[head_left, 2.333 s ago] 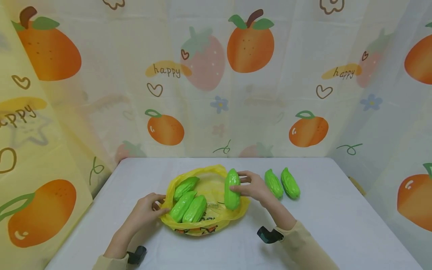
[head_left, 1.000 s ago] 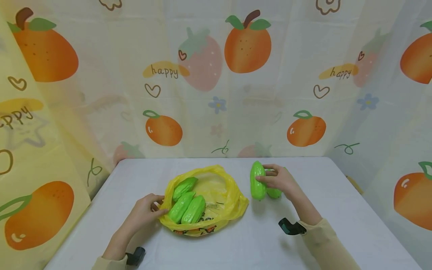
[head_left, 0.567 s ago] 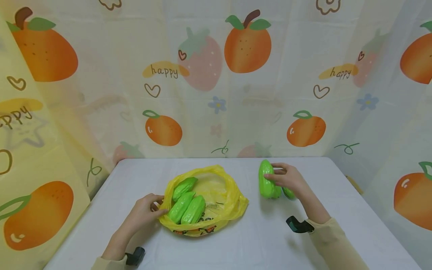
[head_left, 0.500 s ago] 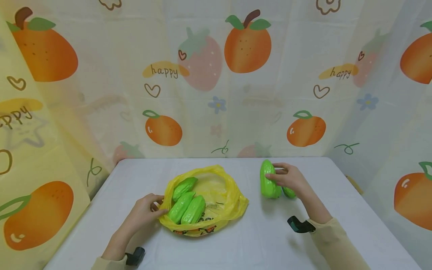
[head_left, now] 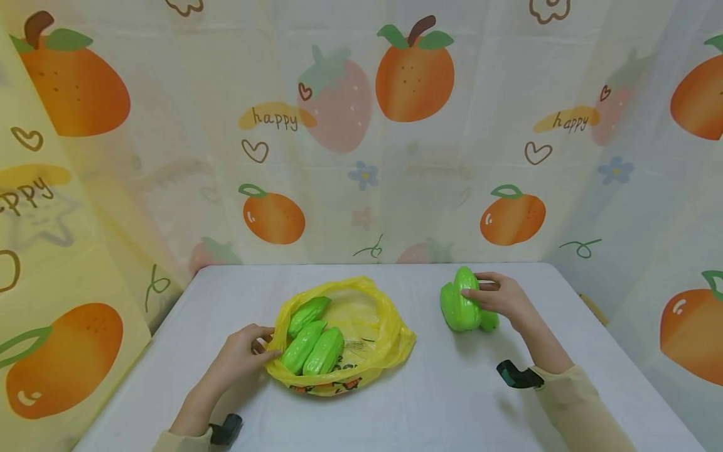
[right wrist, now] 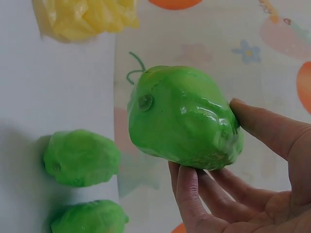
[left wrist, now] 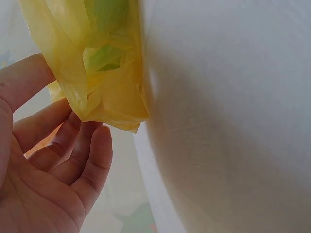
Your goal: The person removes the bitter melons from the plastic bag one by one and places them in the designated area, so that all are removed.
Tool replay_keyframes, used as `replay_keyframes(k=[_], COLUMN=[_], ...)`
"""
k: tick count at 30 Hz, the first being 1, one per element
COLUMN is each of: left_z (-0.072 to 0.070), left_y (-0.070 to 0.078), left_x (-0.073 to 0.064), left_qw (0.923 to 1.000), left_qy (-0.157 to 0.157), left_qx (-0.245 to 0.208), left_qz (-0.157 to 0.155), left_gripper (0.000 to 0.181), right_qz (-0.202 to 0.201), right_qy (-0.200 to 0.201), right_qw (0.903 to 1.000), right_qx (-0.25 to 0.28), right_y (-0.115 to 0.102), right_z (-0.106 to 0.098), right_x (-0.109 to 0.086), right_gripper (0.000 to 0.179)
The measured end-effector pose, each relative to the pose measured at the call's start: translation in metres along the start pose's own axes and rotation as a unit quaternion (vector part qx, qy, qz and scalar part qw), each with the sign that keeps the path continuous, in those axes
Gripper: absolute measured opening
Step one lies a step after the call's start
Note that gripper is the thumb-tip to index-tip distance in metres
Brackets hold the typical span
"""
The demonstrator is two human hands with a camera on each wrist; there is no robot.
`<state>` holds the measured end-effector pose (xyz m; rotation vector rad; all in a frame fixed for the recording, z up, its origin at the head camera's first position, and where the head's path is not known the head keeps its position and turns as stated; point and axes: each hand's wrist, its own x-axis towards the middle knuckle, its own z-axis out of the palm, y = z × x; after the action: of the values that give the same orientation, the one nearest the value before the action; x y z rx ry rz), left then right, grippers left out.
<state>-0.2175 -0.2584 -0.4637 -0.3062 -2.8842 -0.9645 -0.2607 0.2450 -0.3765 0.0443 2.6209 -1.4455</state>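
A yellow plastic bag [head_left: 390, 333] sits with its mouth spread open on the table, and three glossy green ridged gourds [head_left: 324, 351] lie in its left part. My left hand [head_left: 243, 351] pinches the bag's left rim between thumb and fingers; the left wrist view shows the thin yellow film [left wrist: 112, 102] at the fingertips. Off to the right, my right hand [head_left: 503, 295] holds another green gourd [right wrist: 180, 119] upright, thumb on one side and fingers on the other. Behind it are two more gourds, a left one [head_left: 448, 307] and a right one [head_left: 489, 321], both partly hidden.
A white cloth covers the table [head_left: 361, 420]. Fruit-printed curtains [head_left: 418, 188] hang along its back and sides. Each wrist wears a small black camera, such as the right one [head_left: 516, 375].
My right hand has carried the held gourd from over the bag's right side rightward, in front of the two gourds lying there. The left hand has stayed on the bag's rim.
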Motion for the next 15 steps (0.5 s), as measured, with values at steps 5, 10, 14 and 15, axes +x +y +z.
replay_keyframes(k=[5, 10, 14, 15], left_z=[0.0, 0.001, 0.001, 0.001], left_y=[0.0, -0.001, -0.002, -0.002], left_x=[-0.001, -0.001, -0.001, -0.001], left_qw=[1.0, 1.0, 1.0, 1.0], left_qy=[-0.002, -0.003, -0.001, -0.001], left_qx=[0.0, 0.0, 0.0, 0.0], left_qz=[0.002, 0.003, 0.003, 0.003], left_gripper=[0.045, 0.047, 0.047, 0.047], right_qz=[0.005, 0.006, 0.013, 0.017], right_qy=[0.006, 0.012, 0.017, 0.019], right_qw=[0.9999, 0.9997, 0.9993, 0.9991], right_qx=[-0.011, -0.021, -0.031, -0.035], right_y=[0.005, 0.009, 0.013, 0.015], right_z=[-0.007, -0.015, -0.02, -0.022], right_x=[-0.001, -0.003, -0.004, -0.004], right_gripper=[0.081, 0.082, 0.084, 0.084])
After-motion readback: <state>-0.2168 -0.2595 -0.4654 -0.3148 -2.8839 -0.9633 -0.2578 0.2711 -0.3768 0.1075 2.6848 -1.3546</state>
